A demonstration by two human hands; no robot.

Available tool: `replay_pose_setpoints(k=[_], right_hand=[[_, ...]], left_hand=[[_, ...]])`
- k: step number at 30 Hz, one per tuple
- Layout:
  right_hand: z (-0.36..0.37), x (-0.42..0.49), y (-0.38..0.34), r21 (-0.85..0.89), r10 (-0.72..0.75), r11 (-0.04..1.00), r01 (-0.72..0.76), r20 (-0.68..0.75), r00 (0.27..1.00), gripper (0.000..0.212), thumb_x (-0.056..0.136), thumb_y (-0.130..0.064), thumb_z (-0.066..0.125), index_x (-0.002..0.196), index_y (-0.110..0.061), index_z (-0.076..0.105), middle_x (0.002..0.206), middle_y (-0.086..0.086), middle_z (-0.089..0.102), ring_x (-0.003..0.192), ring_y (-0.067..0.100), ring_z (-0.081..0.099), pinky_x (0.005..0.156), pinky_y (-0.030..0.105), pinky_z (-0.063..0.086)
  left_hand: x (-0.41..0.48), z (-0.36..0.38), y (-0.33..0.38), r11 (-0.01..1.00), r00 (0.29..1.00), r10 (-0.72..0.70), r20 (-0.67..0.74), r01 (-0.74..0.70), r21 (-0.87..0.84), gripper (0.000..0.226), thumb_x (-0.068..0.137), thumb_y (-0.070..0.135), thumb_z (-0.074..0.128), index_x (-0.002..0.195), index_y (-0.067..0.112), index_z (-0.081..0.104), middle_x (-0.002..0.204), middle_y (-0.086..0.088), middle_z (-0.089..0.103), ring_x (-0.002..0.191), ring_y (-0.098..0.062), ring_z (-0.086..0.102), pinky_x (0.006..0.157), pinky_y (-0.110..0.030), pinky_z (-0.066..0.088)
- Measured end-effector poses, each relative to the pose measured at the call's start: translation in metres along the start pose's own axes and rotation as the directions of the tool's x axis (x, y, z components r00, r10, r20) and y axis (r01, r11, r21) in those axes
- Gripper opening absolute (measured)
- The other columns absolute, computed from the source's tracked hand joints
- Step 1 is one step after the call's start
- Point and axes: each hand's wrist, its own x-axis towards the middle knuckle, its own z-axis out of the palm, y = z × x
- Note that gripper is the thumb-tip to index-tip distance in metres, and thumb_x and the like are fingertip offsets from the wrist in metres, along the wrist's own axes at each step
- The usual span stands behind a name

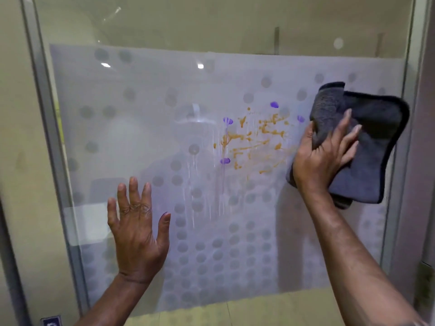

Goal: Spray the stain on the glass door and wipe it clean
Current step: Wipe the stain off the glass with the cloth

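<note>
An orange-brown splattered stain sits on the frosted, dotted band of the glass door, with several small purple marks around it. Wet streaks run down the glass just left of the stain. My right hand grips a folded dark grey cloth and presses it against the glass at the stain's right edge. My left hand is held flat with fingers spread against the glass, lower left of the stain, holding nothing. No spray bottle is in view.
A grey metal frame borders the door on the left and another on the right. A hinge or latch fitting sits at the lower right. Clear glass lies above and below the frosted band.
</note>
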Motion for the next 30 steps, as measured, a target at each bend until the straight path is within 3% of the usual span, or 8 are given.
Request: replay_pose_setpoints(k=[5,11,16,18,21,25,27,30], right_hand=[[0.014,0.004,-0.081,-0.001,-0.225,0.973,0.231,0.229,0.947,0.056,0.101,-0.043,0.046,0.147,-0.013,0.055,0.167,0.015,0.032,0.154,0.048,0.022,0.122,0.065,0.018],[0.005,-0.108,-0.135,0.215,-0.608,0.786,0.579,0.438,0.663,0.090,0.069,-0.030,0.058,0.157,-0.028,0.041,0.171,0.015,0.021,0.157,0.046,0.010,0.123,0.065,0.009],[-0.035,-0.227,-0.100,0.329,-0.682,0.707,0.626,0.550,0.482,0.080,0.089,-0.035,0.057,0.163,-0.030,0.026,0.169,0.005,0.029,0.151,0.036,0.032,0.120,0.057,0.020],[-0.053,-0.250,-0.069,0.293,-0.590,0.790,0.539,0.603,0.537,0.084,0.086,-0.034,0.056,0.163,-0.038,0.023,0.163,-0.006,0.042,0.138,0.028,0.050,0.119,0.045,0.024],[-0.072,-0.232,-0.009,0.065,-0.224,0.967,0.244,0.670,0.707,0.107,0.066,-0.031,0.062,0.157,-0.059,0.012,0.169,-0.014,0.027,0.126,0.023,0.063,0.121,0.014,-0.001],[-0.068,-0.149,0.037,-0.060,0.065,0.997,-0.042,0.461,0.885,0.082,0.081,-0.030,0.052,0.158,-0.040,0.026,0.166,0.021,0.027,0.142,0.051,0.044,0.118,0.061,0.032],[-0.048,-0.115,0.027,-0.132,0.113,0.989,-0.073,0.329,0.938,0.061,0.092,-0.037,0.051,0.149,-0.014,0.048,0.167,0.022,0.027,0.150,0.050,0.030,0.116,0.069,0.026],[-0.020,-0.089,-0.012,-0.128,0.103,0.989,-0.072,0.256,0.961,0.054,0.097,-0.038,0.051,0.142,-0.009,0.060,0.167,0.020,0.030,0.153,0.051,0.024,0.119,0.070,0.020]], left_hand=[[0.000,-0.003,0.000,0.998,1.000,0.007,-0.005,-0.007,-0.064,0.068,0.108,0.045,0.030,0.160,0.000,0.027,0.171,-0.017,0.022,0.160,-0.037,0.019,0.129,-0.057,0.012],[-0.003,-0.007,-0.002,0.918,0.991,-0.127,-0.040,0.102,-0.384,0.072,0.106,0.053,0.024,0.164,0.010,0.017,0.172,-0.004,0.025,0.160,-0.031,0.020,0.124,-0.068,0.022],[0.002,-0.012,0.009,0.833,0.965,-0.261,-0.025,0.212,-0.511,0.070,0.106,0.057,0.026,0.164,0.018,0.018,0.171,0.006,0.023,0.159,-0.033,0.021,0.123,-0.068,0.023],[0.004,-0.009,0.011,0.917,0.979,-0.203,-0.034,0.177,-0.357,0.069,0.107,0.049,0.029,0.162,0.007,0.024,0.171,-0.004,0.025,0.161,-0.030,0.017,0.124,-0.066,0.020],[0.006,-0.001,0.015,0.982,0.989,-0.141,-0.043,0.134,-0.136,0.068,0.107,0.042,0.036,0.159,-0.001,0.028,0.169,-0.019,0.024,0.160,-0.036,0.018,0.125,-0.065,0.019],[0.005,0.005,0.017,0.992,0.992,-0.125,-0.022,0.125,0.024,0.070,0.107,0.047,0.036,0.163,0.007,0.020,0.172,-0.019,0.015,0.161,-0.038,0.012,0.128,-0.060,0.015],[0.005,0.007,0.015,0.992,0.993,-0.112,-0.024,0.113,0.063,0.071,0.107,0.048,0.034,0.164,0.009,0.016,0.173,-0.019,0.013,0.161,-0.038,0.010,0.128,-0.060,0.014],[0.005,0.009,0.017,0.990,0.994,-0.110,-0.027,0.112,0.082,0.071,0.108,0.050,0.031,0.165,0.010,0.017,0.173,-0.018,0.011,0.161,-0.038,0.010,0.129,-0.057,0.011]])
